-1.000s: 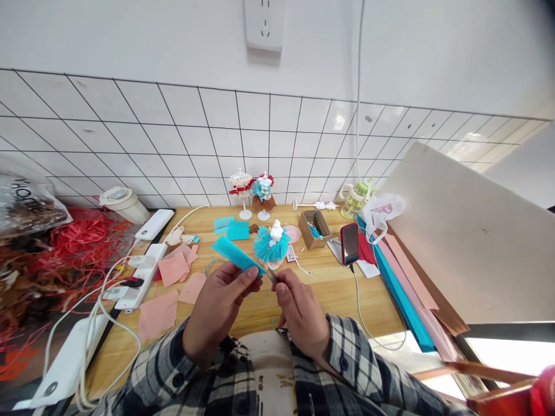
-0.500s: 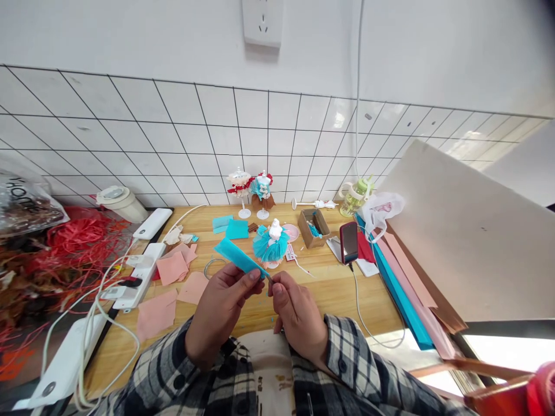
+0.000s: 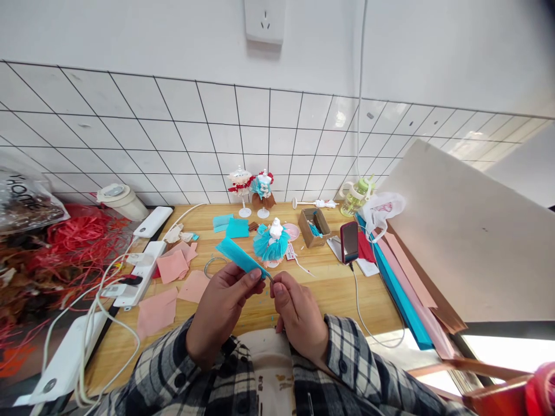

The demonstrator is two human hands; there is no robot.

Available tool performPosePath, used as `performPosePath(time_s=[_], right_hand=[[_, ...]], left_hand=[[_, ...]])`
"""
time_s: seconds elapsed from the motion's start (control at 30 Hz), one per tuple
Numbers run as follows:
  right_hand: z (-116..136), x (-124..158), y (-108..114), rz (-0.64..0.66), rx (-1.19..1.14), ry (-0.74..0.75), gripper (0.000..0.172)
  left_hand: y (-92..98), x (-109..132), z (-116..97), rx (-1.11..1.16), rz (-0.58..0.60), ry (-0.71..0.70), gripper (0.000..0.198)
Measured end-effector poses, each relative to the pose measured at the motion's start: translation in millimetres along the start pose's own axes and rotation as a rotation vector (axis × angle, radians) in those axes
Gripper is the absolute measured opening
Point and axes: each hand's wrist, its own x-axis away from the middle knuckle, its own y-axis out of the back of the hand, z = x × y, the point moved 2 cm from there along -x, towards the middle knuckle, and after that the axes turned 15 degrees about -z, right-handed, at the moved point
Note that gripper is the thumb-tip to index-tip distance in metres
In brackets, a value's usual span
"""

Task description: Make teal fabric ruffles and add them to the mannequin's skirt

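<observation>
My left hand (image 3: 221,309) pinches the near end of a folded strip of turquoise paper (image 3: 237,256), which slants up and to the left over the wooden table (image 3: 329,289). My right hand (image 3: 299,315) is closed round a thin metal tool (image 3: 269,275), probably small scissors, whose tip meets the strip's near end. Just beyond the hands stands a small white doll form in a turquoise fringed skirt (image 3: 272,241).
Pink paper squares (image 3: 172,267) and white power strips (image 3: 143,268) with cables lie at left beside red raffia (image 3: 82,237). Two dressed mini mannequins (image 3: 254,190) stand by the tiled wall. A small cardboard box (image 3: 313,228), a red phone (image 3: 349,242) and coloured paper sheets (image 3: 405,289) lie at right.
My right hand has moved slightly left, bringing the tool tip up against the strip's end. The left hand and strip have barely moved.
</observation>
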Motion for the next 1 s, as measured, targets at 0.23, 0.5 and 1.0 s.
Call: performPosePath(time_s=[0.23, 0.5, 1.0], right_hand=[[0.2, -2.1, 0.7, 0.002, 0.07, 0.017, 0.028], [1.5, -0.8, 0.4, 0.008, 0.063, 0.002, 0.028], [1.5, -3.1, 13.0, 0.035, 0.13, 0.082, 0.033]], left_hand=[[0.4, -2.7, 1.3, 0.006, 0.02, -0.009, 0.016], [1.7, -1.4, 3.0, -0.016, 0.017, -0.017, 0.016], [5.6, 0.7, -13.4, -0.311, 0.037, -0.187, 0.017]])
